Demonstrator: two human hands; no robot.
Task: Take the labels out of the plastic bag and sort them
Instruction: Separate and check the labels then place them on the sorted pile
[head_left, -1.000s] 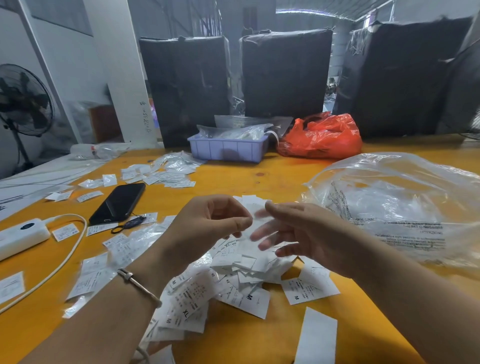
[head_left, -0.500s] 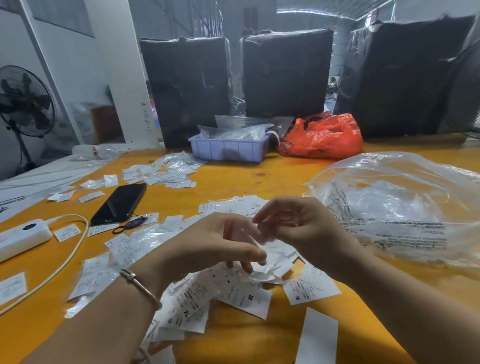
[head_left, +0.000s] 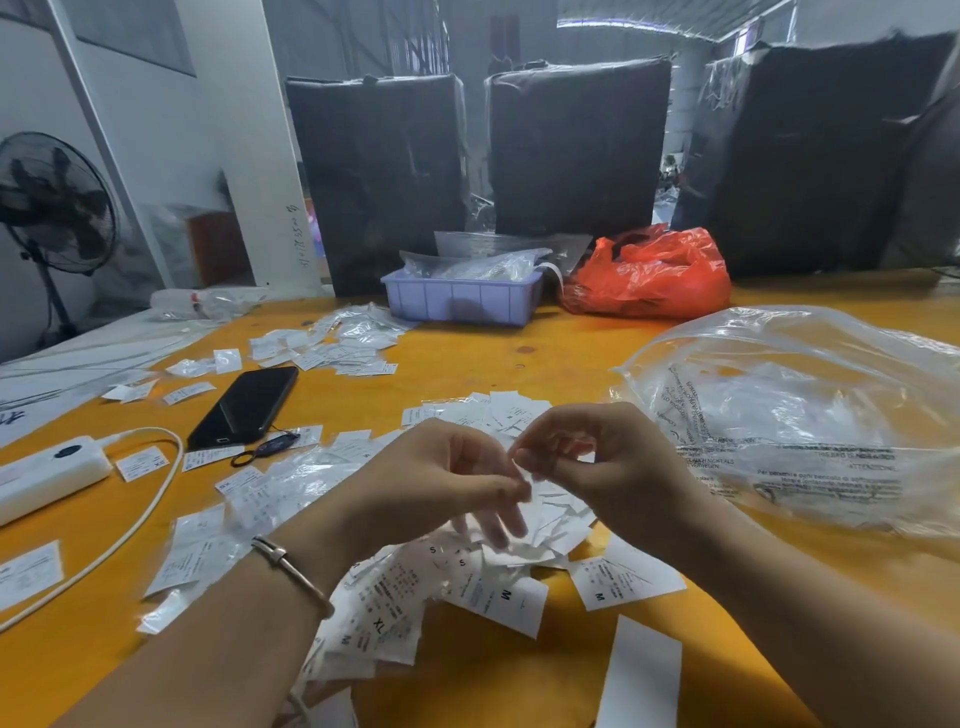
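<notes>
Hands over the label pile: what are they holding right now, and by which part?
The left hand and right hand appear to pinch something small and white between their fingertips; what it is and where the grip sits cannot be told.

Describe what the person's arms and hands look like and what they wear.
Both forearms are bare, with no sleeves or gloves in view. The left hand has a thin metal bangle with a small clasp on its wrist. The right hand and its wrist wear nothing visible.
</notes>
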